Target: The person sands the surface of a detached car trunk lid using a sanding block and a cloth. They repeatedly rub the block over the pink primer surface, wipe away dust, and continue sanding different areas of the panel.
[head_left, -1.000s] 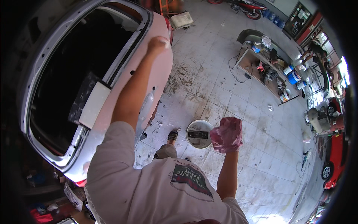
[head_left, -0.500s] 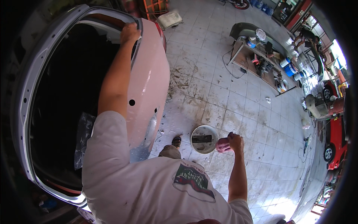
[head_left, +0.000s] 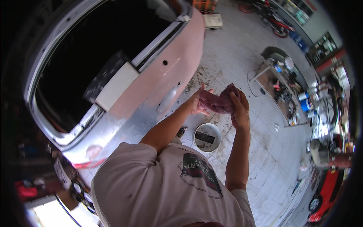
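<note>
A wet-looking purple-red cloth (head_left: 217,103) stretches between my two hands, above the floor and just beyond a round bucket. My right hand (head_left: 242,109) is closed on the cloth's right end, which is bunched up. At its left end my left hand (head_left: 196,101) has its fingers spread, with the cloth against the palm. Below them the pale bucket (head_left: 196,148) holds murky water and a dark rectangular block (head_left: 204,137). To my left stands a car body panel (head_left: 170,56), pinkish with bare grey patches, beside a dark window opening.
A pale flat block (head_left: 118,86) sits on the window edge. At the right is a worktable (head_left: 278,89) crowded with tins and tools. Further off are a motorcycle (head_left: 278,24) and a red car (head_left: 327,193). Dirt smears the tiled floor (head_left: 261,151).
My left hand has left the car's window edge and come to the cloth. My right hand has raised the cloth from beside the bucket. The view has turned, showing more of the car's near end.
</note>
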`<move>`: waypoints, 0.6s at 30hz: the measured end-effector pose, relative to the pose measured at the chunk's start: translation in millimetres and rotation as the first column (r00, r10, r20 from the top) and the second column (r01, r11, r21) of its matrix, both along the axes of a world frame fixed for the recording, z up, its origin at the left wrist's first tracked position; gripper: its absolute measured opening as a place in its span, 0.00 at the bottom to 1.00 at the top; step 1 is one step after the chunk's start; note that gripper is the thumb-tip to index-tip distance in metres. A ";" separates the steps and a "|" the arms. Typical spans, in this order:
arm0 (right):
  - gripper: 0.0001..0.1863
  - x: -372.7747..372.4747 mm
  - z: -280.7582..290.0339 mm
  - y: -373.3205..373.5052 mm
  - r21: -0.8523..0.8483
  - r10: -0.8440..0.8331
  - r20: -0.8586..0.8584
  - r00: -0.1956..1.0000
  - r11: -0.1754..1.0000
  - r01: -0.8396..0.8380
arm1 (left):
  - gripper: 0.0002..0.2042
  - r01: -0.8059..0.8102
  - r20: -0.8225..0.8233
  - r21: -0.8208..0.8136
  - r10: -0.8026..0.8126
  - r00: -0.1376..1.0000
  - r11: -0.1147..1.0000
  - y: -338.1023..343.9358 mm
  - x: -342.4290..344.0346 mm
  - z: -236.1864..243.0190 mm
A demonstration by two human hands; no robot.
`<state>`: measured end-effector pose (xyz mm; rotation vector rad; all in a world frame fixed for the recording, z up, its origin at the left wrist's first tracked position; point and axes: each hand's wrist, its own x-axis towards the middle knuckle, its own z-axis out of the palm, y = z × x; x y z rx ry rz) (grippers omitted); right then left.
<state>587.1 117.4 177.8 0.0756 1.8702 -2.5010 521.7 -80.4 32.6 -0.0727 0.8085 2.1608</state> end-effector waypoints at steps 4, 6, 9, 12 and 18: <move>0.23 18.0 -23.4 -61.1 0.508 0.254 -0.158 0.954 0.850 -0.142 | 0.48 -0.208 -0.023 0.412 0.239 0.971 0.887 -35.9 48.7 13.5; 0.26 30.5 -32.0 -77.2 0.657 0.385 0.004 0.923 0.695 -0.293 | 0.33 -0.285 -0.062 0.515 0.366 0.928 0.808 -53.4 84.7 42.6; 0.31 56.5 -7.5 -111.1 0.685 0.525 -0.299 0.797 0.699 -0.203 | 0.24 -0.524 -0.388 -0.089 0.454 0.802 0.847 -110.8 132.4 77.8; 0.37 63.7 30.2 -128.4 0.745 0.534 -0.511 0.674 0.666 0.038 | 0.23 -0.757 -0.881 -0.368 0.058 0.469 0.540 -171.2 173.7 128.6; 0.41 60.5 108.8 -204.3 0.785 0.658 -0.611 0.440 0.574 0.233 | 0.28 -0.962 -0.837 -0.274 -0.497 0.229 0.019 -277.8 256.0 185.0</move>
